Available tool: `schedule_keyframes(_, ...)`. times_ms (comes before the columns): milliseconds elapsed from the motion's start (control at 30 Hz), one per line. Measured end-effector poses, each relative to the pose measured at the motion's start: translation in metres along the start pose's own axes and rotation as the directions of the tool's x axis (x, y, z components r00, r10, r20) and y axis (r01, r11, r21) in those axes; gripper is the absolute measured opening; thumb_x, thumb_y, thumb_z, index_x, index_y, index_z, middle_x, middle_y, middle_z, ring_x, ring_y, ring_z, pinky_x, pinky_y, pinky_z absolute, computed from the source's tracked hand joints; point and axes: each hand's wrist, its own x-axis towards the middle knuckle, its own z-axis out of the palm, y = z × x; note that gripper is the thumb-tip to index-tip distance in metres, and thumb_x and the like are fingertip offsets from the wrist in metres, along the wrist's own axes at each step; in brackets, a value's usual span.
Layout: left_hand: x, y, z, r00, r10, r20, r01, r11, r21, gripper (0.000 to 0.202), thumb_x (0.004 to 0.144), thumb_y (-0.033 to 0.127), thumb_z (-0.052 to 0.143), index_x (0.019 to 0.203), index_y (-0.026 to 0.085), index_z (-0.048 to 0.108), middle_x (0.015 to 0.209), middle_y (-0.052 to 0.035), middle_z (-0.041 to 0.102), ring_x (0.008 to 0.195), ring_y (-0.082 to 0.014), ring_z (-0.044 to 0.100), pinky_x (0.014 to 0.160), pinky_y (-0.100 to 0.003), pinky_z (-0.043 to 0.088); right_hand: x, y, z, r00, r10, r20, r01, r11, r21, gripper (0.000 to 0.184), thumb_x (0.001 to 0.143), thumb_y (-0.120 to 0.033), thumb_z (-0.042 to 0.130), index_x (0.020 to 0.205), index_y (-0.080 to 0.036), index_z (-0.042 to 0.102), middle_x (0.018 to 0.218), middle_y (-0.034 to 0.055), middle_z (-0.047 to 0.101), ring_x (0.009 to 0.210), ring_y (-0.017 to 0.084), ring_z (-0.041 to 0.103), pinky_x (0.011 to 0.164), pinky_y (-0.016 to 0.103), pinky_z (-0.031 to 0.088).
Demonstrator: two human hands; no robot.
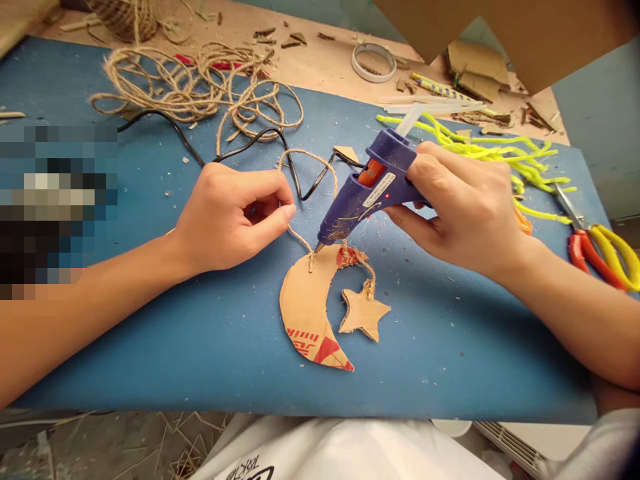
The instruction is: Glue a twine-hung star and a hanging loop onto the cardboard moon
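Note:
My right hand (pixel 460 207) grips a blue hot glue gun (pixel 370 180), with a clear glue stick (pixel 409 120) jutting from its back. The gun's nozzle points down at the top edge of a cardboard crescent moon (pixel 305 297), where one end of a twine loop (pixel 300 238) meets it. With thumb and index finger pinched together, my left hand (pixel 235 217) holds the left side of that loop. A cardboard star (pixel 365 312) lies inside the moon's curve, tied by a short piece of twine to the moon's upper tip.
Tangled twine (pixel 200 87) lies at the back left, and a black cord (pixel 260 137) crosses behind my hands. Yellow-green pipe cleaners (pixel 500 157) and scissors (pixel 600 250) lie on the right. A tape roll (pixel 373 62) and cardboard scraps (pixel 475 67) are at the back of the blue mat (pixel 175 347).

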Motion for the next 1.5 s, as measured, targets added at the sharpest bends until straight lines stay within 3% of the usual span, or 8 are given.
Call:
schedule_keyframes(400,0.0010,0.0011,-0.0001,1.000,-0.014,0.010,0.014,1.000,0.002,0.016,0.100,0.024,0.069,0.084,0.023,0.071,0.064,0.0069,0.065,0.050,-0.0090,0.053,0.058,-0.028,0.044,0.0010,-0.0013,-0.0025,0.998,-0.059,-0.015,0.059,0.998,0.001,0.021,0.124,-0.034,0.057,0.139,-0.021,0.064,0.104,0.0010,0.071,0.082,0.014,0.076,0.068,0.025,0.048)
schedule_keyframes(667,0.0029,0.0021,-0.0002,0.997,-0.062,0.036,0.063,0.998,-0.011,0.018,0.099,0.031,0.069,0.082,0.024,0.070,0.063,0.0051,0.065,0.051,-0.0112,0.053,0.057,-0.030,0.044,0.0003,-0.0016,-0.0014,1.000,-0.026,-0.016,0.027,1.000,0.005,0.023,0.124,-0.040,0.055,0.142,-0.027,0.060,0.104,0.0007,0.071,0.084,0.017,0.078,0.070,0.027,0.054)
schedule_keyframes(1033,0.0030,0.0023,-0.0005,0.999,-0.040,0.029,0.040,0.999,-0.011,0.017,0.099,0.028,0.069,0.082,0.024,0.070,0.063,0.0056,0.065,0.050,-0.0108,0.054,0.058,-0.029,0.044,0.0005,-0.0032,-0.0011,1.000,-0.008,-0.008,0.008,1.000,0.021,0.022,0.123,-0.037,0.061,0.139,-0.023,0.062,0.104,0.0013,0.070,0.082,0.016,0.073,0.069,0.027,0.051)
schedule_keyframes(1500,0.0027,0.0028,-0.0005,0.998,-0.054,0.031,0.054,0.998,-0.013,0.018,0.099,0.030,0.069,0.082,0.025,0.069,0.062,0.0055,0.064,0.050,-0.0113,0.053,0.058,-0.030,0.045,0.0003,-0.0046,-0.0008,1.000,-0.001,-0.007,0.001,1.000,0.017,0.023,0.124,-0.040,0.058,0.141,-0.025,0.063,0.105,0.0013,0.072,0.083,0.016,0.075,0.070,0.027,0.057)
